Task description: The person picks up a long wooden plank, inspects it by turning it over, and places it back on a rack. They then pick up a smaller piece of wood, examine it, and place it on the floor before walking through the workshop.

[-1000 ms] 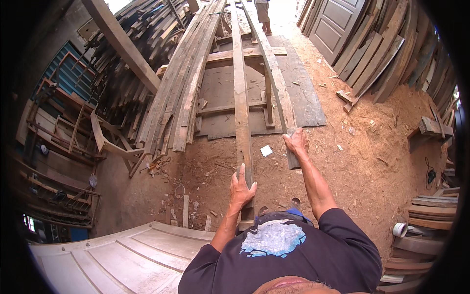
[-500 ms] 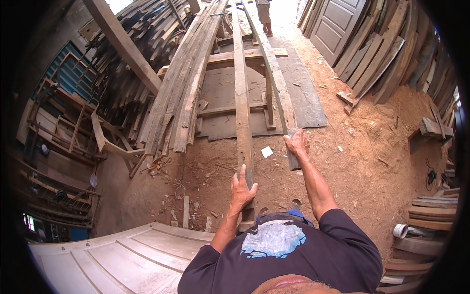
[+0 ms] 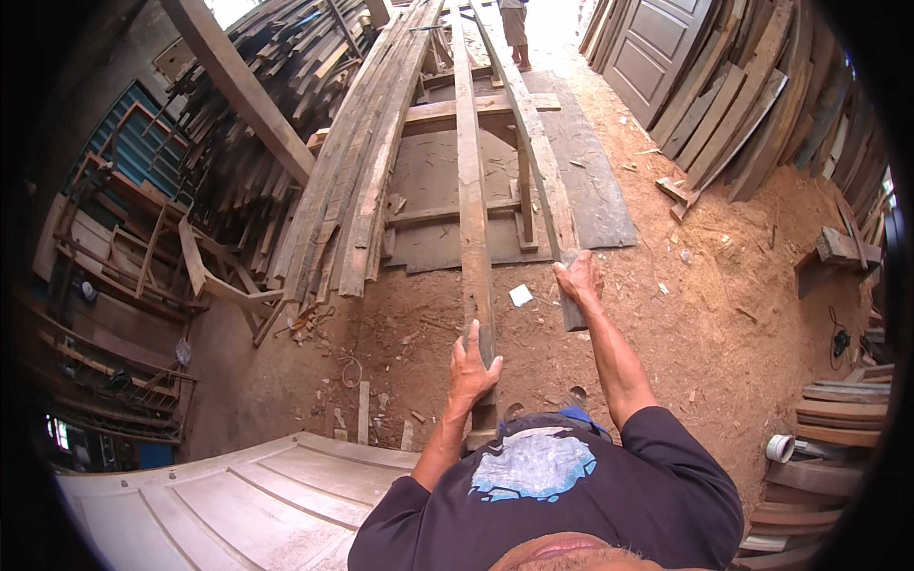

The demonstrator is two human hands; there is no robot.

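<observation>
Two long wooden planks stretch away from me over a timber stand. My left hand (image 3: 472,369) grips the left plank (image 3: 470,200) close to its near end, the forefinger lying along the wood and the thumb out to the right. The underside of that grip is hidden. Farther right, my right hand (image 3: 579,276) is closed round the right plank (image 3: 535,162), a short way back from its near end. That plank angles off from the left one, with a gap between them.
A crossbeam (image 3: 443,112) of the stand passes under the planks. More stacked boards (image 3: 347,190) lie to the left. A panelled white door (image 3: 276,485) is at lower left. Curved timber pieces (image 3: 819,457) are piled at right. Another person's legs (image 3: 519,43) show at the far end.
</observation>
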